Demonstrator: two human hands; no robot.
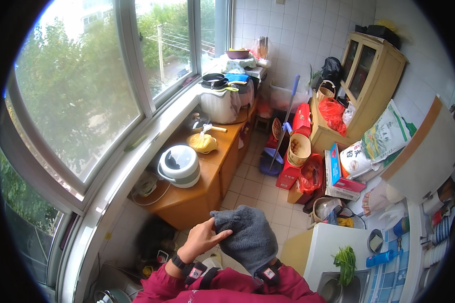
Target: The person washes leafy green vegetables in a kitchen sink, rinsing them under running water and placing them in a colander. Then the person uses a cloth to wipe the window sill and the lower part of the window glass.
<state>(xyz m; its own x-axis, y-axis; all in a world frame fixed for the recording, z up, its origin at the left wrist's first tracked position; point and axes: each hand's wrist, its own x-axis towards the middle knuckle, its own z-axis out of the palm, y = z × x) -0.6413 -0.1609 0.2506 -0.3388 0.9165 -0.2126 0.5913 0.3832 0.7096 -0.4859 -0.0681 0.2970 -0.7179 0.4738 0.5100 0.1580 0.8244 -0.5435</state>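
Note:
A fluffy dark grey cloth (245, 237) is draped over my right hand like a mitt, in front of my chest. Its fingers are fully hidden, so their pose does not show. With thumb and fingers, my left hand (202, 239) pinches the upper left edge of this cloth. Both sleeves are dark red, with a black band at each wrist. Beyond my hands, a white and grey rice cooker (179, 165) stands on the wooden cabinet (207, 177), apart from them.
Left runs a windowsill (121, 171). A yellow bag (203, 142) and black pan (214, 80) sit farther back. A blue dustpan (271, 161), red boxes (288, 174) and a flour sack (355, 160) stand right of the tiled floor. Leafy greens (345, 265) lie by the sink (359, 283).

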